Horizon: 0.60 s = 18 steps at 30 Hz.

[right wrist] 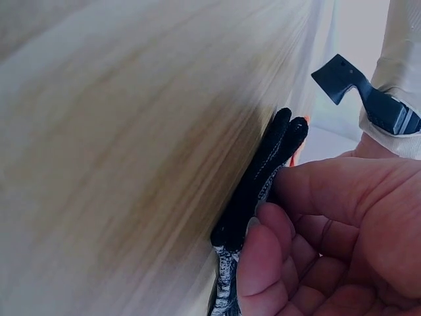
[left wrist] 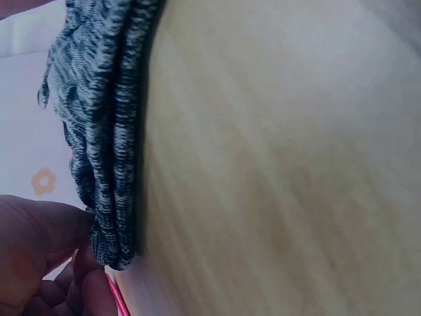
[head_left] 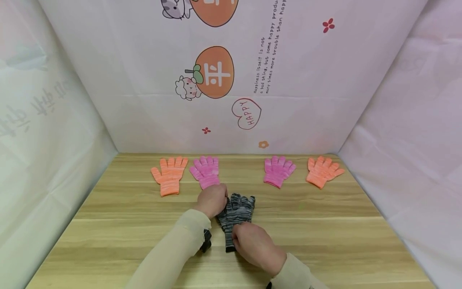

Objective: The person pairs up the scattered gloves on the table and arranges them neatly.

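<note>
A grey-and-black knit glove (head_left: 238, 212) lies at the middle of the wooden table, fingers toward the back wall and dark cuff toward the person. At its upper left side, my left hand (head_left: 212, 200) pinches the knit edge between thumb and fingers; the left wrist view shows this grip on the glove (left wrist: 108, 131) from the side. Down by the cuff, my right hand (head_left: 254, 245) pinches the other side. In the right wrist view the black cuff (right wrist: 263, 171) shows two layers; whether these belong to one glove or two stacked ones I cannot tell.
Along the back of the table lie an orange glove (head_left: 170, 176) and a pink glove (head_left: 206, 172) on the left, the pink one partly behind my left hand. Another pink glove (head_left: 278, 171) and orange glove (head_left: 323, 172) lie on the right. Printed white sheets (head_left: 306, 112) enclose the table.
</note>
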### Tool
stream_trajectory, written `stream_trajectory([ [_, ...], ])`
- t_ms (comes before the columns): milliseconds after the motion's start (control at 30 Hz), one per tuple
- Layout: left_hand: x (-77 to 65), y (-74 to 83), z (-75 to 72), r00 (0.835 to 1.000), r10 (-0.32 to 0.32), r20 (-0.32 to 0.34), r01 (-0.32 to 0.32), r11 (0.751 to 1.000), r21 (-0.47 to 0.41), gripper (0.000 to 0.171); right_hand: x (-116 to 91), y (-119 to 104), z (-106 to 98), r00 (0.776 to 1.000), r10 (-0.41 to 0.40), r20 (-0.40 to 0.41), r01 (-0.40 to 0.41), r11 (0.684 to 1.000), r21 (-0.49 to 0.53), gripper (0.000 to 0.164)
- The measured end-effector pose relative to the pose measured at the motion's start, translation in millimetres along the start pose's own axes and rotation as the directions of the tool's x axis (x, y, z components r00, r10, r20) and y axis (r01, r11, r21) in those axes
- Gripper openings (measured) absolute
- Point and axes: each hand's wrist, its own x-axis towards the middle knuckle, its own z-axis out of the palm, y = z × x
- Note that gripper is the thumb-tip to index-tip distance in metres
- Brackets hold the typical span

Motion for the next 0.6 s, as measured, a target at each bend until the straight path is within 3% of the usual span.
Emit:
stream_trajectory([
  [267, -1.4, 0.1, 3.0, 0.997, 0.015, -0.069, -0.018, 0.999, -0.048, 0.013, 0.5, -0.3, -0.6, 1.000, 0.008, 0.008, -0.008, 1.000, -0.004, 0.017],
  [600, -9.5, 3.4, 2.2, 0.998, 0.046, -0.037, -0.047, 0.999, -0.025, 0.015, 0.7, -0.3, -1.2, 0.999, 0.021, 0.037, -0.022, 1.000, 0.013, 0.015],
])
